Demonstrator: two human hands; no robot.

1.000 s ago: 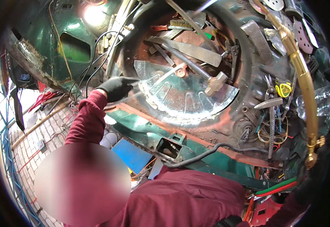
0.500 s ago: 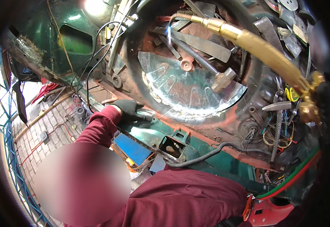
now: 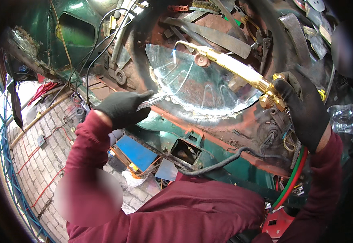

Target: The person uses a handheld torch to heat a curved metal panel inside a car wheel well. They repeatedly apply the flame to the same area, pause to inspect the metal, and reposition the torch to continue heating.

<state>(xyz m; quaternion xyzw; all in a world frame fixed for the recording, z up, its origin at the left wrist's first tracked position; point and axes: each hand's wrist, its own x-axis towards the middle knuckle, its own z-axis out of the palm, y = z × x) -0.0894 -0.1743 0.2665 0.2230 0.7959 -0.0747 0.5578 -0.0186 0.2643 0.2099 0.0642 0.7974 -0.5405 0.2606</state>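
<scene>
My right hand (image 3: 304,103), in a black glove, grips the valve end of a brass gas torch (image 3: 233,67). A thin bluish flame points down from its bent tip, above a shiny half-round metal sheet (image 3: 215,95). The sheet lies in the round recess of a green and rust-red car body. My black-gloved left hand (image 3: 123,108) is closed round a bundle of silvery wire or thin rod (image 3: 152,100). Its end comes close to the sheet's left lower edge; contact cannot be told. A hammer head (image 3: 238,83) rests on the sheet, partly behind the torch.
Flat metal bars (image 3: 217,42) and locking pliers (image 3: 264,44) lie in the recess. Black cables (image 3: 99,52) hang at the upper left. A corrugated conduit (image 3: 221,168) runs along the near green panel. Green and red hoses (image 3: 293,182) pass beside my right forearm. Metal scraps (image 3: 294,34) lie far right.
The torch has swung down and left, bringing its tip over the sheet, and my right hand now shows clearly. My left hand has lifted off the green panel with the silvery bundle.
</scene>
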